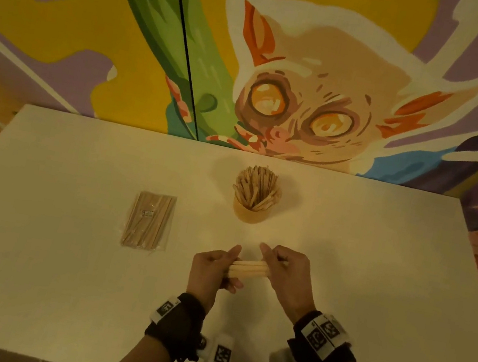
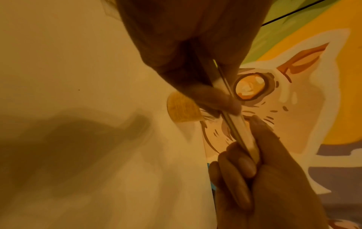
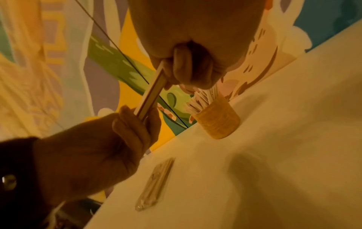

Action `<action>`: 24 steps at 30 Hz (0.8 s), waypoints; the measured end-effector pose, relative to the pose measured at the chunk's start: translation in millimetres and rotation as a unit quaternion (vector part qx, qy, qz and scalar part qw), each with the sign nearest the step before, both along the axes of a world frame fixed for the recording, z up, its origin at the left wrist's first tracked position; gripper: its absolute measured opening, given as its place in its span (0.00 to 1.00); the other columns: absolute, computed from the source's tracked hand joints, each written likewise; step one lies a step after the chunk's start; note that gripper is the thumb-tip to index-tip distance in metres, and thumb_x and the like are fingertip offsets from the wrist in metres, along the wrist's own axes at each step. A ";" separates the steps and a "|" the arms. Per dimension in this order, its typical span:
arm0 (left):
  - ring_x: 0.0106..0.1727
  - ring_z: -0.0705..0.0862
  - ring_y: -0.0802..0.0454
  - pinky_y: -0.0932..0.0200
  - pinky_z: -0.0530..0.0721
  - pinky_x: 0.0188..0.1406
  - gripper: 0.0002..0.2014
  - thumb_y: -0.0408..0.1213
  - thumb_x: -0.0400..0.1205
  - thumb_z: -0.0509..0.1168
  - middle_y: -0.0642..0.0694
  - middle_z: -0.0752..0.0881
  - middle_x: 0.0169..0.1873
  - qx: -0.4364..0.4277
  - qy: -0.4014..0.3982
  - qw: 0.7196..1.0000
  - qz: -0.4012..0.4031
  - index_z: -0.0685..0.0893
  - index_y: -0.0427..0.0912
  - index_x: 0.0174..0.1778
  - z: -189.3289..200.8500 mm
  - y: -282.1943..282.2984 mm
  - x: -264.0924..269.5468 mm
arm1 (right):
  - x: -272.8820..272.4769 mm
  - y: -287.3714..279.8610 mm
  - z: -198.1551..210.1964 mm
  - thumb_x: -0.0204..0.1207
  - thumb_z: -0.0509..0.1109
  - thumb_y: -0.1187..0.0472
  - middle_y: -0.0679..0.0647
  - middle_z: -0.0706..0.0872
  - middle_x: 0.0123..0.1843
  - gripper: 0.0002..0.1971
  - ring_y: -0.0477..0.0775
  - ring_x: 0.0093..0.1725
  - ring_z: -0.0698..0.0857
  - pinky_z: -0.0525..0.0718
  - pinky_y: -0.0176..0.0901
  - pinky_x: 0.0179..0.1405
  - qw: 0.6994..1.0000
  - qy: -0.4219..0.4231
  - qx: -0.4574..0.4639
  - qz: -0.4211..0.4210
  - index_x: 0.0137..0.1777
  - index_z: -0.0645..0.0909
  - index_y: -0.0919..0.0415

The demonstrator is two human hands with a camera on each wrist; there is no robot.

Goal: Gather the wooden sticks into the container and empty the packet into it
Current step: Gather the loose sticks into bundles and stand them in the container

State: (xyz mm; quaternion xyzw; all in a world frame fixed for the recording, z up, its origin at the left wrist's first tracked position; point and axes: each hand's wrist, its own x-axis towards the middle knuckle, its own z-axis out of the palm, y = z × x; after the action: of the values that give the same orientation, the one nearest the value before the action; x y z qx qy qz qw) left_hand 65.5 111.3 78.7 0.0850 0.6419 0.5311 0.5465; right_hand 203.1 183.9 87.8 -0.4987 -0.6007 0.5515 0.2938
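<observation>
A small bundle of wooden sticks [image 1: 248, 268] is held level above the white table [image 1: 60, 245], near its front. My left hand [image 1: 216, 267] grips one end, my right hand [image 1: 283, 268] grips the other. In the wrist views the bundle [image 2: 242, 131] [image 3: 151, 94] runs between both sets of curled fingers. Farther back stands a round tan container [image 1: 250, 211] [image 3: 218, 122] packed with several upright sticks [image 1: 257, 185]. A clear packet of sticks [image 1: 149, 221] [image 3: 154, 184] lies flat on the table, left of my hands.
A painted mural wall [image 1: 281, 76] rises right behind the table's far edge. Bare tabletop stretches left of the packet and to the right of the container.
</observation>
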 end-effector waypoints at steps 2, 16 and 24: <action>0.18 0.81 0.45 0.60 0.77 0.17 0.15 0.39 0.80 0.70 0.33 0.85 0.23 0.018 0.027 0.999 0.041 0.88 0.28 0.35 -2.0 7.9 -2.2 | -6.9 5.7 2.7 0.81 0.71 0.57 0.57 0.71 0.21 0.20 0.48 0.18 0.69 0.68 0.38 0.17 0.997 0.051 -0.044 -0.030 0.34 0.77 0.74; 0.49 0.88 0.46 0.57 0.85 0.30 0.11 0.40 0.81 0.69 0.47 0.88 0.53 0.024 0.197 0.980 -0.017 0.82 0.45 0.59 -38.5 78.4 -51.4 | -28.9 145.6 7.3 0.76 0.77 0.58 0.43 0.77 0.22 0.14 0.43 0.24 0.71 0.71 0.38 0.26 0.990 -0.072 0.115 0.023 0.32 0.79 0.61; 0.74 0.71 0.51 0.46 0.74 0.73 0.49 0.52 0.65 0.81 0.50 0.70 0.77 0.020 0.333 0.921 -0.203 0.64 0.51 0.80 -79.8 124.3 -57.2 | -72.9 169.2 -12.1 0.83 0.65 0.49 0.61 0.89 0.43 0.14 0.63 0.41 0.86 0.83 0.52 0.42 0.842 -0.323 0.306 0.306 0.53 0.83 0.60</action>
State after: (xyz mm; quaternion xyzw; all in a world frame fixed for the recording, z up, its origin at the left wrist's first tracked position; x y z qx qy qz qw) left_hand 8.3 235.6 -1.0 0.3962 0.7447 0.3631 0.3957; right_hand 130.2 353.1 75.7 -0.3242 -0.9218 0.2094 0.0365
